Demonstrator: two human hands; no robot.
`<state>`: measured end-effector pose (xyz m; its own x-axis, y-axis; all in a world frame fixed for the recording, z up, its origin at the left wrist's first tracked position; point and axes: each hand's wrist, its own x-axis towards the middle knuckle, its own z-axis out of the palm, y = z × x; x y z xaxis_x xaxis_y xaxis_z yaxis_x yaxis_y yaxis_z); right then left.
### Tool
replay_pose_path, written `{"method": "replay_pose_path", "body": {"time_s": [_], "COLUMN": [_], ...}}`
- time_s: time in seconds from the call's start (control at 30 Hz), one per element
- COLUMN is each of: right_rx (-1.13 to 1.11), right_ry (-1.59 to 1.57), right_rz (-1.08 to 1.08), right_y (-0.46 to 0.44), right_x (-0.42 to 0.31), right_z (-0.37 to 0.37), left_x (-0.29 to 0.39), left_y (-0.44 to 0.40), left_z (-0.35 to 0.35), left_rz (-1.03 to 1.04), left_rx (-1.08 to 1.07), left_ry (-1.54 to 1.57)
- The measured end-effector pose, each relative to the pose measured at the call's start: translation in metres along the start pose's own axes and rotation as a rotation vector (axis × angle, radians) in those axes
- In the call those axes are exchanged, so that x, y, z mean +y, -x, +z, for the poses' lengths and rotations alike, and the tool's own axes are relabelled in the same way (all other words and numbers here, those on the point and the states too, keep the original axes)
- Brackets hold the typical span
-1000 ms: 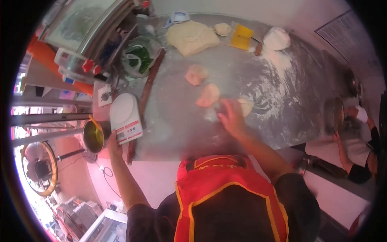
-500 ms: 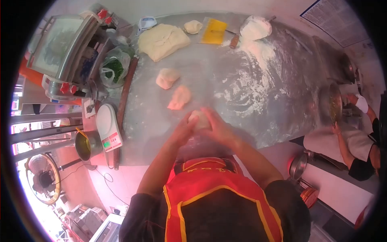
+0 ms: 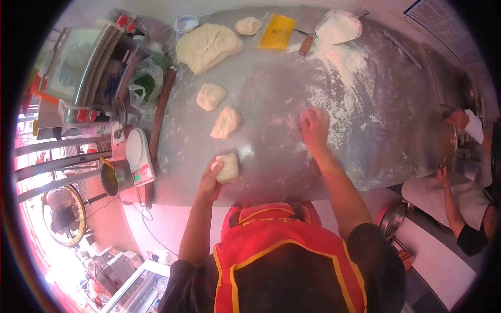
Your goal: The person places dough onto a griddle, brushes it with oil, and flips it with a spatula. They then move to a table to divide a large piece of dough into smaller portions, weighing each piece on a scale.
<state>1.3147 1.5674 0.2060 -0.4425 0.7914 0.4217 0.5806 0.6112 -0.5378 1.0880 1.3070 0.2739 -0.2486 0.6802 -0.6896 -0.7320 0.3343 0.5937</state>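
Note:
Near the front edge of the metal worktop, my left hand (image 3: 210,181) is closed around the side of a pale lump of dough (image 3: 227,168). My right hand (image 3: 314,127) is over the worktop at the left edge of the spread flour (image 3: 342,68), its fingers curled in. Whatever those fingers hold, if anything, is hidden. Two more dough pieces lie beyond my left hand: a nearer one (image 3: 226,122) and a farther one (image 3: 211,96). A large mass of dough (image 3: 209,47) rests at the back left, with a small dough piece (image 3: 248,25) beside it.
A bowl of flour (image 3: 338,27), a wooden handle (image 3: 306,45) and a yellow packet (image 3: 277,31) are at the back. Along the left are a long wooden rod (image 3: 163,109), a white scale (image 3: 138,151) and a machine (image 3: 78,62). Another person's hand (image 3: 443,176) is at the right.
Both hands were together on the dough lump in front of me. My left hand has moved left with it, while my right hand has let go and reached forward and right toward the flour.

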Motion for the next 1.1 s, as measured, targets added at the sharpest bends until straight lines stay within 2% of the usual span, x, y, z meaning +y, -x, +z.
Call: {"method": "replay_pose_path", "body": {"time_s": [0.07,0.27,0.37,0.47,0.57,0.67,0.87,1.1], "right_rx": [-0.018,0.024,0.021,-0.002,-0.044,-0.062,-0.085,-0.079], "right_ry": [-0.087,-0.008,0.141,0.051,-0.377,-1.198,-1.662,-1.684], "right_rz": [0.054,0.066,0.023,0.085,0.492,1.147,1.372,1.376], "right_y": [-0.001,-0.009,-0.01,-0.007,-0.009,-0.017,-0.027,-0.022], "right_x": [-0.014,-0.032,-0.037,-0.029,-0.027,-0.039,-0.075,-0.075], "right_z": [0.018,0.036,0.036,0.039,0.025,-0.001,-0.029,-0.019], "left_x": [-0.002,-0.013,-0.009,-0.008,-0.012,-0.008,-0.004,-0.005], "left_y": [0.001,-0.005,-0.004,-0.003,-0.007,-0.007,-0.007,-0.008], "left_z": [-0.002,-0.024,-0.027,-0.024,-0.032,-0.031,-0.033,-0.038], "left_rz": [0.016,0.053,0.055,0.03,0.039,0.03,0.01,0.01], "left_rx": [0.042,-0.004,-0.045,0.03,0.025,-0.038,-0.067,-0.086], "left_ry": [-0.022,-0.018,-0.04,-0.021,0.005,0.016,0.032,0.041]}}
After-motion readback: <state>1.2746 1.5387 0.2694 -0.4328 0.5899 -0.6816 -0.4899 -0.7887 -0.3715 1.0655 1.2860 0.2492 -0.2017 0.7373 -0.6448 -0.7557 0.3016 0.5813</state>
